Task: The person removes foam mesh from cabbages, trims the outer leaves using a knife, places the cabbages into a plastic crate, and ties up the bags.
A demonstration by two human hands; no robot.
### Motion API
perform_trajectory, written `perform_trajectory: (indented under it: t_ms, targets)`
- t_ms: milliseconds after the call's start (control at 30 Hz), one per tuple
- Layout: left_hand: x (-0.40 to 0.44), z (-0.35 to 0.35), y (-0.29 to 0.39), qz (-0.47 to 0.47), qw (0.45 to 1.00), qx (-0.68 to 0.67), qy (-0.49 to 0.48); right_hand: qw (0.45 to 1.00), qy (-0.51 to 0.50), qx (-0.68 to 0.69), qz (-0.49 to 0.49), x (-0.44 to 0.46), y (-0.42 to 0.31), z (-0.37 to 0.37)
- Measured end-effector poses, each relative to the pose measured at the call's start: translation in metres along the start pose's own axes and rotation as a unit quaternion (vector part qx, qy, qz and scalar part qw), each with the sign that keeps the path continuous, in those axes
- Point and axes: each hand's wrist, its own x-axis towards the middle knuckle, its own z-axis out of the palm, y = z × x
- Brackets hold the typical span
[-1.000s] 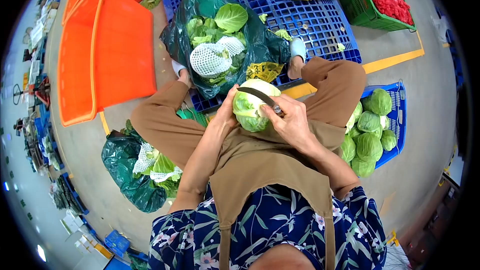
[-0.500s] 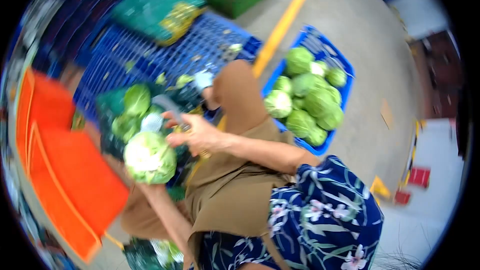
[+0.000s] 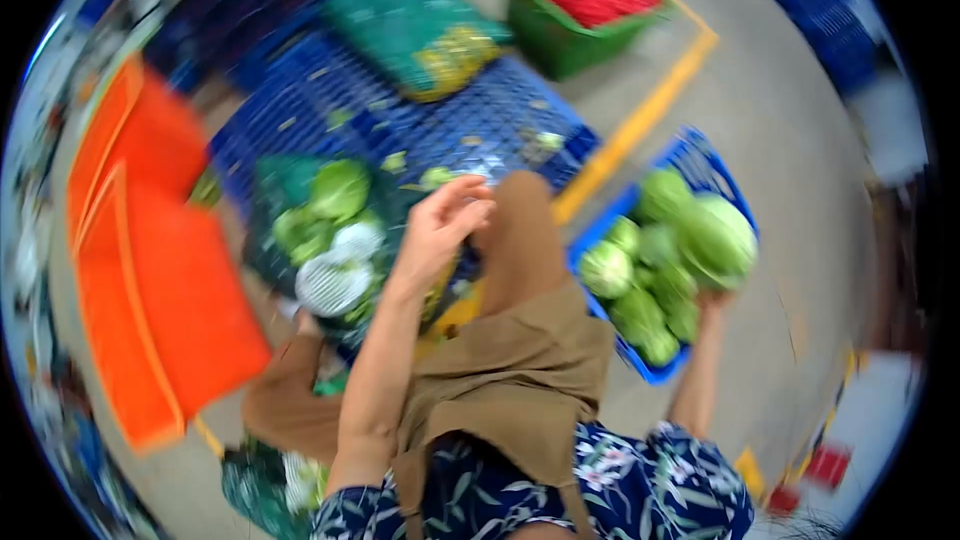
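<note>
Cabbage (image 3: pixel 720 238), quantity one, is resting in the right hand (image 3: pixel 714 298) at one blue crate (image 3: pixel 702 153), gripping fingers mostly hidden; at least seven other cabbages (image 3: pixel 637 316) are lying inside. The left hand (image 3: pixel 443 230) is hovering half-open.

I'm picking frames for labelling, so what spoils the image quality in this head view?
Head view: motion blur softens the frame and smears the grid of the blue pallet; the outer surroundings bow in wide-angle distortion, with black corners; the right hand is soft and mostly hidden behind its cabbage.
</note>
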Motion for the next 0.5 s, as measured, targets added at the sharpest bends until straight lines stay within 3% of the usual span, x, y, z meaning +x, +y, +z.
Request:
perform_trajectory:
  t_ms: [167, 233, 300, 333, 433, 467, 500]
  targets:
    - [-0.034, -0.113, -0.060, -0.180, 0.945, 0.006, 0.273, 0.967, 0.119, -0.226, -0.022, 0.035, -0.058, -0.095]
    - [-0.045, -0.150, -0.081, -0.209, 0.924, 0.013, 0.320, 0.928, 0.134, -0.342, 0.059, 0.063, -0.064, -0.086]
    - [-0.048, -0.182, -0.104, -0.218, 0.910, 0.023, 0.353, 0.855, 0.160, -0.463, 0.167, 0.088, -0.067, -0.063]
    - [-0.047, -0.195, -0.114, -0.216, 0.904, 0.005, 0.368, 0.788, 0.188, -0.575, 0.116, 0.096, -0.046, -0.038]
    - [-0.040, -0.244, -0.136, -0.188, 0.881, -0.044, 0.432, 0.865, 0.297, -0.404, 0.032, 0.112, -0.038, -0.006]
    - [-0.036, -0.261, -0.148, -0.127, 0.865, -0.086, 0.478, 0.858, 0.309, -0.396, -0.102, 0.127, -0.030, -0.017]
    - [-0.030, -0.282, -0.147, -0.105, 0.852, -0.092, 0.505, 0.833, 0.317, -0.437, -0.122, 0.135, -0.026, -0.001]
